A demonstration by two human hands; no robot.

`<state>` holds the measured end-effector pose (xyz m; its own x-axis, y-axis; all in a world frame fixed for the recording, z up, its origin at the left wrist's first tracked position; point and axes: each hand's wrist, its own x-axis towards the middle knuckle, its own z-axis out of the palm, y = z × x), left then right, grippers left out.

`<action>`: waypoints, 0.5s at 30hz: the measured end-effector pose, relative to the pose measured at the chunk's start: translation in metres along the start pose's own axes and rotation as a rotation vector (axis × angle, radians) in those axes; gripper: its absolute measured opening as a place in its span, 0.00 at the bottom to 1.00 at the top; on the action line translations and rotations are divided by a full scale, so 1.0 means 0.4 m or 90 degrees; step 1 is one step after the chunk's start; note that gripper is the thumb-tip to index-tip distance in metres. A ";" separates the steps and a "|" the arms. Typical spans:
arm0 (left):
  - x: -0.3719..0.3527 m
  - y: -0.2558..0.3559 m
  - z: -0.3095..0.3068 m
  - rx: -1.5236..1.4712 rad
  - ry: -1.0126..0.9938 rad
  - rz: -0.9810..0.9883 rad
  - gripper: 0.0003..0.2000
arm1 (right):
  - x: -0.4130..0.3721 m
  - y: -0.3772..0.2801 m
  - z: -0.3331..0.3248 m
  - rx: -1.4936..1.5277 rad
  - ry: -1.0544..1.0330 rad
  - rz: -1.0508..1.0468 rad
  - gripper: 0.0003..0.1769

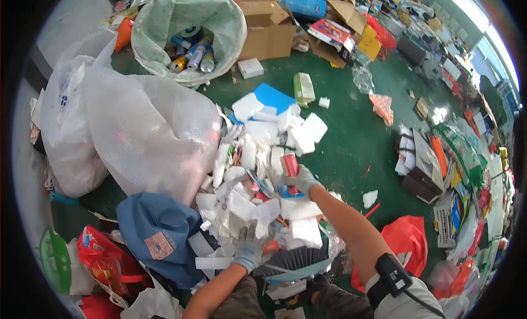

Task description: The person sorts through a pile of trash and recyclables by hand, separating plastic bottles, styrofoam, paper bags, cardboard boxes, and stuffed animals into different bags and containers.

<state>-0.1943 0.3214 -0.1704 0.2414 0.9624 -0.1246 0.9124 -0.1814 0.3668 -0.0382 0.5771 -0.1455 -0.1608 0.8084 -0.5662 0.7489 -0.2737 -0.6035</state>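
Note:
Both my hands wear pale work gloves. My right hand (pixel 303 182) is closed around a red can (pixel 290 165) above the right side of a heap of white foam pieces (pixel 241 202). Lower down, my left hand (pixel 248 254) rests at the near edge of the heap, fingers stretched out over the scraps. Beside its fingers is a small orange piece (pixel 271 246). A blue sheet (pixel 273 98) lies partly under foam at the heap's far end. Close to my legs, a dark ribbed bag or bin liner (pixel 291 259) is partly covered.
A pale green fabric bin (pixel 144 50) holds several drink cans (pixel 196 58). Large bubble-wrap bags (pixel 148 116) and a blue bag (pixel 156 225) stand left. A cardboard box (pixel 266 36) is behind; a red bag (pixel 406 236) and a paper bag (pixel 425 165) lie right.

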 end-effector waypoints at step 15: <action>0.007 -0.027 0.039 0.009 -0.024 0.021 0.39 | 0.008 -0.646 -0.240 0.421 -0.251 -0.266 0.19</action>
<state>-0.1983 0.3227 -0.1892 0.2834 0.9476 -0.1475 0.9083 -0.2159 0.3583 -0.1704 0.7004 0.0625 -0.6413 0.7042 -0.3045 0.0717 -0.3401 -0.9376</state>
